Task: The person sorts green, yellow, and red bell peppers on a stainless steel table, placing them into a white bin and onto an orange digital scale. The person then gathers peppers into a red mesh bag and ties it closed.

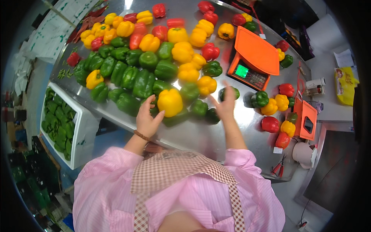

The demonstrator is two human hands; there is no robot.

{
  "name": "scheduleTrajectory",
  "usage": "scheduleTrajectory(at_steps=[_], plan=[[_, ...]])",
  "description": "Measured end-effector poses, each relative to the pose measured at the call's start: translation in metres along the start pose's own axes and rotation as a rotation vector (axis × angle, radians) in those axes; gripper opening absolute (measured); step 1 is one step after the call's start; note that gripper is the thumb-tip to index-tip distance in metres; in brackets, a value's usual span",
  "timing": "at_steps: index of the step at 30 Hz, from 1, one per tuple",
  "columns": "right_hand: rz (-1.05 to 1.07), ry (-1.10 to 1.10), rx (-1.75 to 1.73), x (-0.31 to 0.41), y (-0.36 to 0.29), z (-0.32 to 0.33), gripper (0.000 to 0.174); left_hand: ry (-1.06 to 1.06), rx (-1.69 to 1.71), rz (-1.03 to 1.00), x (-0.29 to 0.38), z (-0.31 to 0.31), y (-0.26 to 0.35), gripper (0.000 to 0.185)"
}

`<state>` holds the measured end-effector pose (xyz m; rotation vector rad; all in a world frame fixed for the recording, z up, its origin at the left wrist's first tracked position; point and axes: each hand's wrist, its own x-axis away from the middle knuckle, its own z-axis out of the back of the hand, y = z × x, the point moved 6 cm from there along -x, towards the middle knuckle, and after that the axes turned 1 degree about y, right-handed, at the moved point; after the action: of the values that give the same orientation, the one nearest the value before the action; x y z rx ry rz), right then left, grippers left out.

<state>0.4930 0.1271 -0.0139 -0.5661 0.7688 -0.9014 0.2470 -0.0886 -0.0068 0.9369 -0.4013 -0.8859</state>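
My left hand (148, 119), a beaded bracelet at its wrist, is beside a large yellow bell pepper (170, 103). Its fingers are apart, and the thumb tip overlaps the pepper's lower left edge; whether they touch is unclear. Slightly blurred, my right hand (227, 105) is over the steel table (185, 136) with fingers spread and nothing in them. Behind its fingers a green bell pepper (235, 93) is partly hidden. Another yellow pepper (207, 85) and a dark green pepper (213, 116) lie left of that hand.
Red, yellow and green peppers spread over the table's far left. An orange scale (256, 52) with a lit display stands at right; beyond it are packs of mixed peppers (269, 106), a phone (308, 125) and red-handled pliers (278, 168). A white foam box (76, 136) holds green peppers.
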Motion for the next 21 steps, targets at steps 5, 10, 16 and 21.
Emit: scheduleTrajectory(at_steps=[5,10,16,21], plan=[[0.196,-0.498,-0.065,0.009,-0.105,-0.095,0.085,0.021,0.164,0.045,-0.018,0.005,-0.008,0.060],[0.151,-0.657,-0.016,0.006,-0.113,-0.122,0.087,0.122,0.007,-0.104,-0.037,0.027,-0.013,0.056],[0.304,-0.279,-0.043,-0.038,-0.094,-0.047,0.083,0.108,-0.061,-0.156,-0.043,0.039,-0.022,0.054],[0.177,0.262,0.234,-0.169,0.023,0.056,0.077,0.104,-0.151,-0.225,-0.046,0.043,-0.022,0.052]])
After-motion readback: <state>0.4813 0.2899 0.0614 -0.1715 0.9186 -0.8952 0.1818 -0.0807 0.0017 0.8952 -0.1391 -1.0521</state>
